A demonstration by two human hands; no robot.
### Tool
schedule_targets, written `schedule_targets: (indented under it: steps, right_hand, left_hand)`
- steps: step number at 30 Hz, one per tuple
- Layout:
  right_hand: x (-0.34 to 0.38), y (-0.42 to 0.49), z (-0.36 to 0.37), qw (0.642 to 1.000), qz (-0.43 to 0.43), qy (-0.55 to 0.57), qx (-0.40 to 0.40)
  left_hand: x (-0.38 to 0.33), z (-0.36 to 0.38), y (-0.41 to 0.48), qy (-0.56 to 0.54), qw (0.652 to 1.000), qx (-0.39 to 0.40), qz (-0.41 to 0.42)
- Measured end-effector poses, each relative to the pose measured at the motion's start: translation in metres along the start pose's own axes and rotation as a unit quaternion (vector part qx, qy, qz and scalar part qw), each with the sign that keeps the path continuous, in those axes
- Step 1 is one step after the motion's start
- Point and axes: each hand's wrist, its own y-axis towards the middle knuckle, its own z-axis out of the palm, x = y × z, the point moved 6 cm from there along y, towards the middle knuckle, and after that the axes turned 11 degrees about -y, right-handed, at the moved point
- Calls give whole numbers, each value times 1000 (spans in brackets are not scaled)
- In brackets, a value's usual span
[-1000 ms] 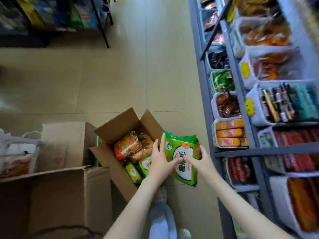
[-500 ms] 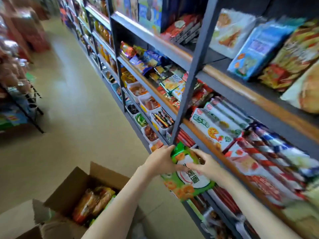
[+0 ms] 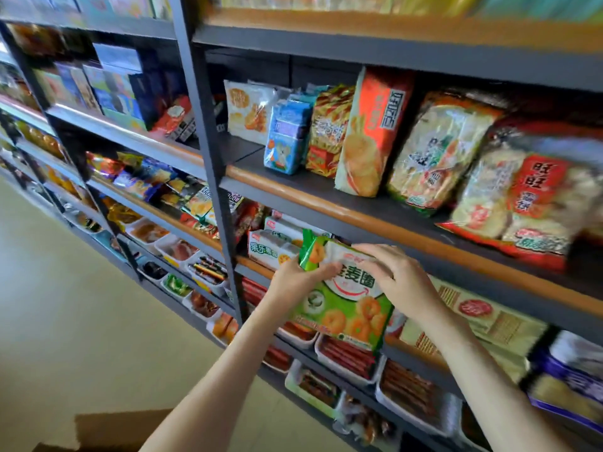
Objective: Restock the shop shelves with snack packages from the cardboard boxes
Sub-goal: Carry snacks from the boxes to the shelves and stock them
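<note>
Snack package (image 3: 346, 301) up at shelf height, gripped in both hands
A second ago it was low over the cardboard box (image 3: 107, 429) on the floor; now it hangs tilted before the row beneath the wooden-lipped shelf (image 3: 319, 190), so the pick is done and placing seems next. The left hand (image 3: 293, 278) pinches its top left corner, the right hand (image 3: 394, 275) curls over its top edge. The shelf's lip runs close above the right knuckles, the dark upright post (image 3: 215, 177) stands near on the left, and white-and-green packs (image 3: 270, 246) sit just behind; room there is hidden
</note>
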Motion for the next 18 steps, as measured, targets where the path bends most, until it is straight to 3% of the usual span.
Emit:
schedule_targets:
  steps: [4,7,9,12,18]
  right_hand:
    - [1,1,-29,994,-10,1,-107]
    - [-7,-13,-47,975,51,62,-206]
    - [-14,-25,-53,957,110,176,-202]
    - [-18,-36,-61,926,128,322,-150]
    - [-46,-74,-96,885,209,337,-245]
  left_hand:
    - [-23,13,-3,-66,997,38,7]
    - [-32,19,-1,-131,990,46,-7]
    - [-40,28,1,-159,985,61,-7]
    - [-52,52,3,-164,981,106,12]
    - [-66,117,6,-111,971,208,40]
